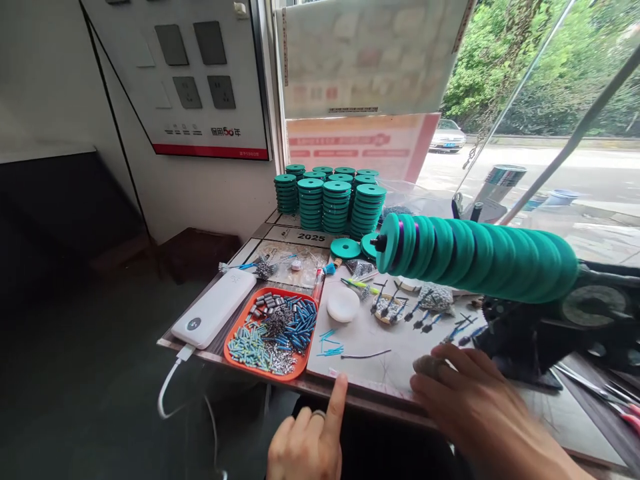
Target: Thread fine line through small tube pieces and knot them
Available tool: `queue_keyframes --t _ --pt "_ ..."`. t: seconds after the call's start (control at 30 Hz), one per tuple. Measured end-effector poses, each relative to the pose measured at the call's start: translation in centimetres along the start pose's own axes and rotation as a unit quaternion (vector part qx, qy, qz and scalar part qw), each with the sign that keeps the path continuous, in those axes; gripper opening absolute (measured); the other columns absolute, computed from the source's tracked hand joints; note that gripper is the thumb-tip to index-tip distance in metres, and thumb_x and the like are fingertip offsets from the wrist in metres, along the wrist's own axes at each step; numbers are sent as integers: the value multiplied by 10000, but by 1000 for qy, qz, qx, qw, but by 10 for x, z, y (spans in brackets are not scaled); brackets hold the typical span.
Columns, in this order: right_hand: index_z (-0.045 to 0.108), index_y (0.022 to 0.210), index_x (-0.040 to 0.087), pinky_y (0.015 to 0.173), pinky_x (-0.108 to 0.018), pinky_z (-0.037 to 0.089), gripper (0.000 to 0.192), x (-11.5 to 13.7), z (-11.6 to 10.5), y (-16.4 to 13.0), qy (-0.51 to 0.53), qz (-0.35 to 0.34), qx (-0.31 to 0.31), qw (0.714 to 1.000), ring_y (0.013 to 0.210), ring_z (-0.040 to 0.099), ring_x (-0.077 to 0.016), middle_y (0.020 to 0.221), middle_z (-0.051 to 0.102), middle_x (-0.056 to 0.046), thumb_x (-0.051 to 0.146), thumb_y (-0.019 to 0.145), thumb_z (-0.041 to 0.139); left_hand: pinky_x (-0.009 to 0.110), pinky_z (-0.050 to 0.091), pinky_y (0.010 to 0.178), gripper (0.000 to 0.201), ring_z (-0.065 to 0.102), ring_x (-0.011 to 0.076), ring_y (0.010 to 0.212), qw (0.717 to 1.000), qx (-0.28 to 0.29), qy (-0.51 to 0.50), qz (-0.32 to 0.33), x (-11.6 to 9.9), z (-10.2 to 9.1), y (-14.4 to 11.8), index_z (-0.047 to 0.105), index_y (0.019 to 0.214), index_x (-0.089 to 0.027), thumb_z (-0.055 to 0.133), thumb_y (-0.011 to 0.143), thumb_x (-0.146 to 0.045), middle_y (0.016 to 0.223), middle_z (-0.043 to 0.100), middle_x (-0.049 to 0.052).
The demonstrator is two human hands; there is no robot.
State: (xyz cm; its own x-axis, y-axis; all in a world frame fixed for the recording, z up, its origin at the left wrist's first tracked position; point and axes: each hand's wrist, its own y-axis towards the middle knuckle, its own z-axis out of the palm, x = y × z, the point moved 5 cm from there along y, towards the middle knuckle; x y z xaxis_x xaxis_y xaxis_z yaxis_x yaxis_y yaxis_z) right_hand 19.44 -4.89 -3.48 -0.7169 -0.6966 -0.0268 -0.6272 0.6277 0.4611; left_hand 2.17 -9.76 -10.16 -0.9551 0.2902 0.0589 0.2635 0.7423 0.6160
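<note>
Nearest the camera are the person's two hands, both to the right of the orange tray [302, 369] and on its near side. The left hand [306, 440], the closer of the two to the tray, has its index finger stretched toward the front edge of a pale board [373, 375]; the other fingers are curled, a ring on one, and whether that grip holds anything cannot be told. The right hand [473, 390], well to the tray's right and blurred, bends its fingers over the board; something greyish shows at one finger, and its grip cannot be made out either.

Just right of the tray, on the board, lie a dark thin strand [365, 355] and some bright-blue sticks [331, 351], with a white round dish [343, 305] behind them. Farther right of the tray is a row of blue-and-black tackle pieces [414, 313]. Filling the tray are blue springs [299, 323], pale green tubes [249, 347] and silvery bits. Left of it on the desk [380, 405] lies a white power bank [216, 309]. Stacked teal spools [336, 207] stand behind the tray; more are threaded on a rod to its right.
</note>
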Motion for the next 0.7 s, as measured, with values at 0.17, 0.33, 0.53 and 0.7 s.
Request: queue_keyframes --t 0.17,0.33,0.53,0.7 --pt "577 744 243 686 -300 315 268 -7 5 -9 -2 -3 -2 1000 733 528 -203 760 660 9 -4 661 514 293 299 491 489 444 127 415 1000 -5 2 5 2 -1 3 510 1230 -144 379 777 -15 465 451 -66" --pt "581 745 232 679 -285 329 263 -9 1 -13 7 -5 15 1000 672 525 -188 729 648 7 -15 662 543 291 305 492 518 433 127 408 1000 7 1 13 3 1 2 459 1286 -146 385 789 -21 477 451 -71" --pt "570 695 207 643 -268 340 272 -7 -4 -12 8 -27 -8 1000 619 520 -176 664 630 -9 -32 752 453 293 307 480 672 412 134 382 1000 21 13 12 3 0 0 220 1438 -172 362 804 -3 473 438 -81" --pt "577 678 187 618 -275 368 229 -4 -6 -10 5 -28 -2 1000 615 522 -182 666 624 -24 -18 736 494 285 349 511 767 479 134 426 996 83 20 2 3 -3 6 35 1465 -192 400 819 2 518 503 -78"
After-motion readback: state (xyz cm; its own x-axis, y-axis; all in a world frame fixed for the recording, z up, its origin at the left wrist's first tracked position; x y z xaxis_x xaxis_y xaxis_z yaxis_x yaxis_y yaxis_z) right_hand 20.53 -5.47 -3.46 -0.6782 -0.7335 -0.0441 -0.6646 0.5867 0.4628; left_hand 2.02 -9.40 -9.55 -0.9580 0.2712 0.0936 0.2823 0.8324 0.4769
